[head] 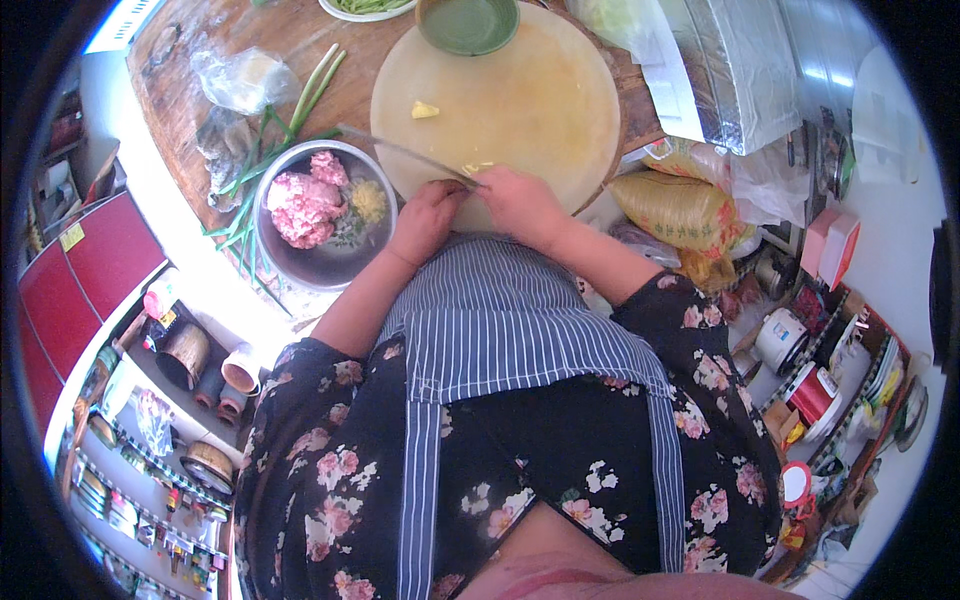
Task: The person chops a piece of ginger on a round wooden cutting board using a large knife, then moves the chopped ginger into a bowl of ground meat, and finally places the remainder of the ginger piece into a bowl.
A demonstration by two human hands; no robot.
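A knife (409, 152), its blade seen nearly edge-on, slants left over the near part of a round pale cutting board (525, 97). My right hand (517, 202) is closed around its handle end. My left hand (429, 220) is at the board's near edge, its fingertips close to the handle end; whether they hold anything is hidden. Small yellow pieces (478, 167) lie by the knife, and a larger yellow piece (424, 110) lies farther up the board. Left of my left hand stands a metal bowl (281, 264) with pink minced meat (304, 201), chopped yellow bits (368, 201) and chopped greens (346, 231).
A green bowl (469, 26) rests on the board's far edge. Green onions (311, 94) and a plastic bag (247, 79) lie left on the wooden table (360, 79). Beyond is a white dish of sliced greens (369, 7). Sacks (675, 210) stand at the right, beside a foil-covered surface (750, 75).
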